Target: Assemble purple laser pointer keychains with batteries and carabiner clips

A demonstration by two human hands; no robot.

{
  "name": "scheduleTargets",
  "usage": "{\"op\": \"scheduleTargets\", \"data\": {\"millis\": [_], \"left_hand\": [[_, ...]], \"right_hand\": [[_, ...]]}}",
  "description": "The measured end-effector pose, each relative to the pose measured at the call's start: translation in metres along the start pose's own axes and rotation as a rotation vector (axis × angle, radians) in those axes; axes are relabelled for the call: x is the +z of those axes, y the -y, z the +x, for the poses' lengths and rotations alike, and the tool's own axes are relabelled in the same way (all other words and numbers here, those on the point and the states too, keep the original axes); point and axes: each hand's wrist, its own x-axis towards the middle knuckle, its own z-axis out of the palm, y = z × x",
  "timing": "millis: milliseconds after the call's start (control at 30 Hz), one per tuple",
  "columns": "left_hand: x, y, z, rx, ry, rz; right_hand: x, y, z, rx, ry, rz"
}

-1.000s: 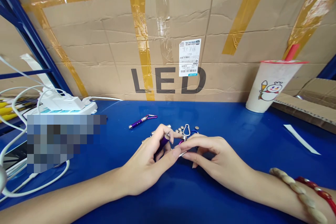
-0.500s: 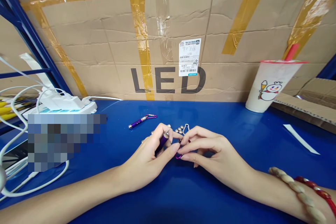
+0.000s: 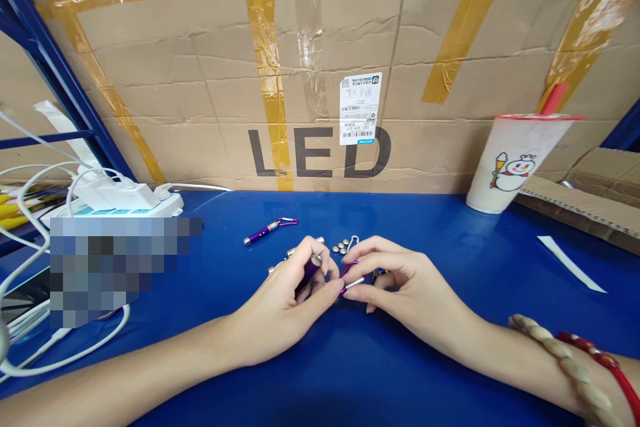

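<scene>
My left hand [image 3: 295,300] is closed around a purple metal tube [image 3: 311,271], like a small flashlight body, its silver end pointing up between the fingers. A small purple carabiner clip [image 3: 353,284] with a silver gate bridges my two hands. My right hand [image 3: 400,277] pinches it between thumb and fingers, while my left thumb and fingertip meet its other side. Beyond the hands lie several button cells [image 3: 341,246] and a silver clip [image 3: 353,243]. Small metal parts show partly behind my left hand. Farther back is a purple keychain flashlight [image 3: 263,232] with its own carabiner.
At left, a white power strip [image 3: 170,205] with plugs and cables sits beside a blurred patch. A drink cup [image 3: 515,167] with a red straw stands back right. A white strip [image 3: 572,264] lies at right. A large cardboard box [image 3: 210,80] walls the back of the blue table [image 3: 320,387].
The purple carabiner has turned between my fingers, so its silver gate now shows. My right hand has shifted slightly; the left keeps its hold on the purple tube.
</scene>
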Motion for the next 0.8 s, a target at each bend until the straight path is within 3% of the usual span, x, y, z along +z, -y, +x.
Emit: {"op": "scheduleTargets", "data": {"millis": [267,433,800], "left_hand": [[0.0018,0.0037,0.0007,-0.025,0.013,0.027],[0.0015,0.003,0.0012,-0.02,-0.065,0.02],[0.0018,0.0025,0.0029,-0.073,-0.097,0.101]], "right_hand": [[-0.0009,-0.0002,0.0022,-0.054,-0.026,0.031],[-0.0005,-0.0007,0.0019,-0.086,-0.034,0.063],[-0.0008,0.0011,0.0034,-0.003,-0.025,0.004]]}}
